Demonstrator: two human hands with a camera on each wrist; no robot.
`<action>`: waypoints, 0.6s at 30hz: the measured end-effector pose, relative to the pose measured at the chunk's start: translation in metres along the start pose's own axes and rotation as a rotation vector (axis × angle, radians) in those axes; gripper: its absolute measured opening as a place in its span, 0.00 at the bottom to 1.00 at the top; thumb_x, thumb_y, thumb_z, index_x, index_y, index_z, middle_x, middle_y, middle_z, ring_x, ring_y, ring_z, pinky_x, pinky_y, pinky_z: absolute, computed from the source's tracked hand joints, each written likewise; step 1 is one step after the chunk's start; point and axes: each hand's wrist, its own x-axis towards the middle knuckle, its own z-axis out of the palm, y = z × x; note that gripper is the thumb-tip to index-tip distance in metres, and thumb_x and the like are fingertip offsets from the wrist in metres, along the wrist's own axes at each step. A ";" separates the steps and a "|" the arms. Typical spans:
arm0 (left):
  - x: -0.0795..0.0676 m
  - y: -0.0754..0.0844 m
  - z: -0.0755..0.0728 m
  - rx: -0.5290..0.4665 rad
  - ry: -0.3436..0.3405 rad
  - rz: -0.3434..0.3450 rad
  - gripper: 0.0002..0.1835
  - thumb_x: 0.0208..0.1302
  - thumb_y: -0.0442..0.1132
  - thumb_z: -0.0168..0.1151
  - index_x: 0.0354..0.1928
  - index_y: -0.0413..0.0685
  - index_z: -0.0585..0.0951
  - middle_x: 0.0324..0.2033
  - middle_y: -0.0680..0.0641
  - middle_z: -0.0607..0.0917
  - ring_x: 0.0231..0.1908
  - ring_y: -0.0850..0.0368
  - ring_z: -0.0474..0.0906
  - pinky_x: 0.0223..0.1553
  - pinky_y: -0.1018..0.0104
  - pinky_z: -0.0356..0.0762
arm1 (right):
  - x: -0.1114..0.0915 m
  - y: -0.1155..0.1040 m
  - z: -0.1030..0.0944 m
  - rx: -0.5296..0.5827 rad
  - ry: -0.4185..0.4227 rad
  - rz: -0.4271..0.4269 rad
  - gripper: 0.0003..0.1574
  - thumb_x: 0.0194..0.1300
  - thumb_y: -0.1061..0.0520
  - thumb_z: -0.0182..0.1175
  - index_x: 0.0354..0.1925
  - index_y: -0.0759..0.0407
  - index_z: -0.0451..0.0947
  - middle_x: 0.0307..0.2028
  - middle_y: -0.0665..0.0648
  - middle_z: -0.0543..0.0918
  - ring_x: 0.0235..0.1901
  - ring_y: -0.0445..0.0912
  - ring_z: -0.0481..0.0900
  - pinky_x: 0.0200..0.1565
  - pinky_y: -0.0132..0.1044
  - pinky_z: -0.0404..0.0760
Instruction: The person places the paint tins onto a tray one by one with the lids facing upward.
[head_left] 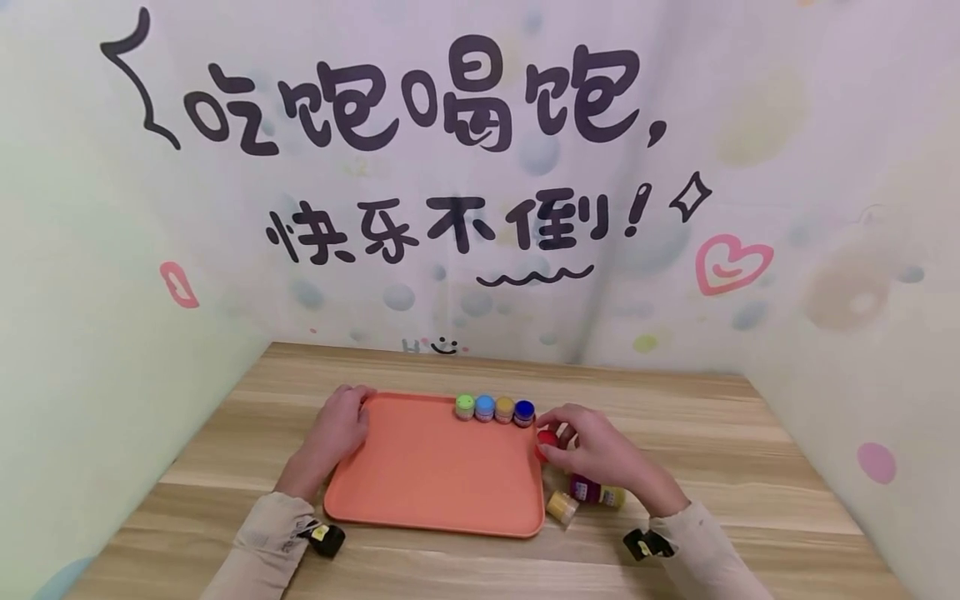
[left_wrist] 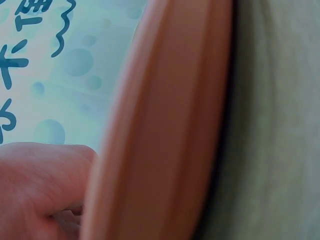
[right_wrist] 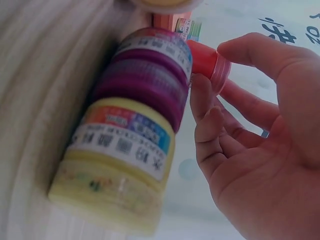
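An orange tray (head_left: 442, 475) lies on the table, and my left hand (head_left: 341, 421) grips its left rim near the far corner. In the left wrist view the tray's edge partly hides that hand's fingers. Beyond the tray's right edge, my right hand (head_left: 596, 450) pinches a red paint jar (right_wrist: 204, 59) between thumb and fingers. A row of paint jars stands along the tray's far rim at the right: a green jar (head_left: 465, 407), a light blue jar (head_left: 485, 407), an ochre jar (head_left: 505, 409) and a dark blue jar (head_left: 524, 413).
Below my right hand, a purple jar (right_wrist: 142, 75) and a pale yellow jar (right_wrist: 120, 150) lie end to end on their sides. An orange-yellow jar (head_left: 562, 507) lies beside the tray's near right corner. A printed cloth wall (head_left: 465, 317) rises behind the wooden table (head_left: 247, 408).
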 end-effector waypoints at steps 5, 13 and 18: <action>-0.001 0.000 -0.001 0.003 0.008 0.013 0.19 0.78 0.29 0.57 0.67 0.31 0.80 0.57 0.31 0.82 0.54 0.39 0.80 0.60 0.40 0.84 | 0.003 -0.001 0.001 0.015 0.001 -0.009 0.16 0.74 0.55 0.70 0.57 0.57 0.88 0.44 0.52 0.87 0.36 0.38 0.84 0.36 0.33 0.87; -0.001 0.000 -0.002 0.017 0.025 0.028 0.19 0.77 0.28 0.57 0.65 0.30 0.81 0.57 0.31 0.83 0.56 0.37 0.80 0.63 0.39 0.83 | 0.007 -0.003 0.002 0.004 0.026 -0.013 0.14 0.75 0.54 0.69 0.55 0.57 0.88 0.44 0.52 0.86 0.36 0.38 0.84 0.37 0.32 0.87; 0.000 0.001 -0.001 0.009 0.021 0.025 0.19 0.77 0.28 0.58 0.66 0.30 0.81 0.55 0.32 0.83 0.54 0.38 0.80 0.62 0.40 0.83 | 0.009 -0.007 0.004 0.028 0.027 0.015 0.14 0.75 0.56 0.68 0.55 0.59 0.87 0.47 0.54 0.88 0.35 0.38 0.84 0.33 0.33 0.86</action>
